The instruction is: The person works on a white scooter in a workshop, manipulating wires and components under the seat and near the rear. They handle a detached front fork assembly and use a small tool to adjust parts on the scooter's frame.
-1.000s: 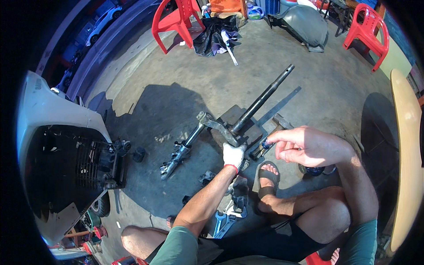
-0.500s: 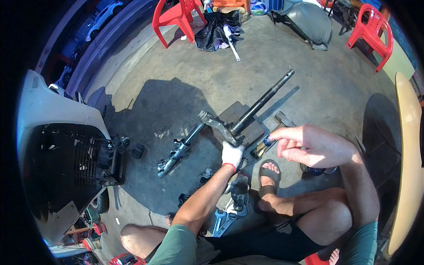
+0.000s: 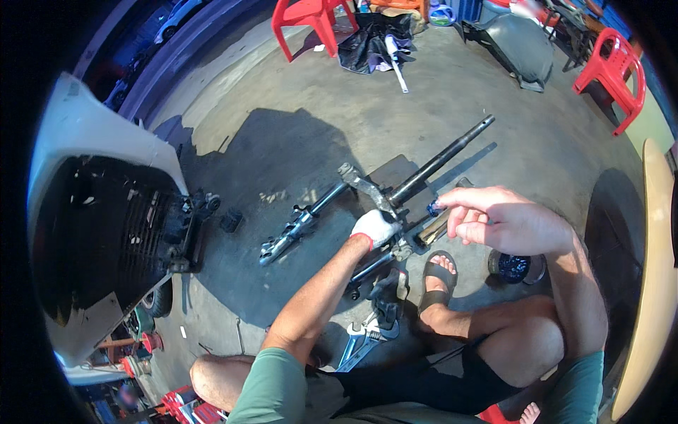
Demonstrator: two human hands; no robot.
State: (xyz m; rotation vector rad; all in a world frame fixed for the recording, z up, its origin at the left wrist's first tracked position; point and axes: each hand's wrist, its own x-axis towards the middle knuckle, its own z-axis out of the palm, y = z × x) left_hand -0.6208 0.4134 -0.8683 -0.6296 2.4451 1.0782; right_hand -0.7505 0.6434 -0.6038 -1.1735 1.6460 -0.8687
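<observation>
My left hand (image 3: 376,227), in a white glove with a red cuff, is closed around the fork clamp (image 3: 366,186) of a motorcycle front fork. From the clamp a dark steering stem (image 3: 446,160) points up to the far right. One silver fork leg (image 3: 288,240) extends to the left, and part of another fork leg (image 3: 373,266) shows below the glove. My bare right hand (image 3: 512,220) hovers right of the clamp, fingers curled, with dark blue grease (image 3: 433,208) on the fingertips. A tub of the same grease (image 3: 510,267) stands below that hand.
A hammer (image 3: 435,230) lies beyond my sandalled foot (image 3: 439,274). Wrenches (image 3: 367,342) rest between my legs. A white vehicle body (image 3: 116,121) stands at left. Red chairs (image 3: 311,21), a black sheet (image 3: 367,49) and a grey cover (image 3: 514,48) are at the far side.
The view has shifted, so the floor and objects sit further right and higher. The grease tub shows more fully from under my right hand. Both hands keep nearly the same pose.
</observation>
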